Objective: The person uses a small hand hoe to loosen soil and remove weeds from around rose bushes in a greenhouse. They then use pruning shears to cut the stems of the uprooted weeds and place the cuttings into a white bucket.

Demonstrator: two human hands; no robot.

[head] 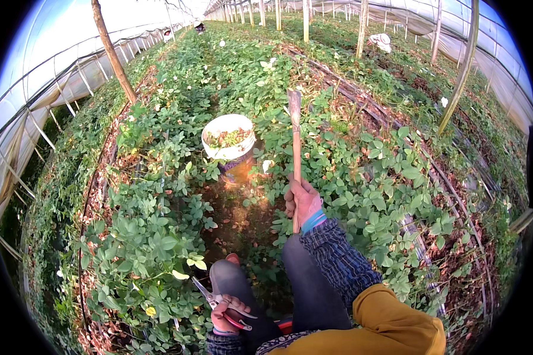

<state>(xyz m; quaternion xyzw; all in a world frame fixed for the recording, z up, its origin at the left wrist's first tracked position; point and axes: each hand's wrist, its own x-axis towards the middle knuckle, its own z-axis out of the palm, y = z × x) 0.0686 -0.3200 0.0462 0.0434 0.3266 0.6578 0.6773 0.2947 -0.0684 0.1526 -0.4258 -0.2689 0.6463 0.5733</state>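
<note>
My left hand [224, 314], low in the view beside my left knee, grips pruning shears [214, 300] with red-lined handles, their blades pointing up and left towards green leaves. In front of my right knee, my right hand [302, 198] is closed around the lower part of a wooden handle [296, 151] held upright. A worn, flattened piece, its material unclear, forms the top end of that tool. Ahead, between the plant rows, stands a white bucket [229, 153] with green and reddish plant cuttings inside.
Leafy bushes [155, 248] with some white blooms flank the narrow soil path [235, 217]. Wooden posts [113, 51] and dark hoses [368, 108] run along the rows. Plastic sheeting [49, 97] walls the greenhouse. A person [380, 42] bends among plants far right; others appear in the distance.
</note>
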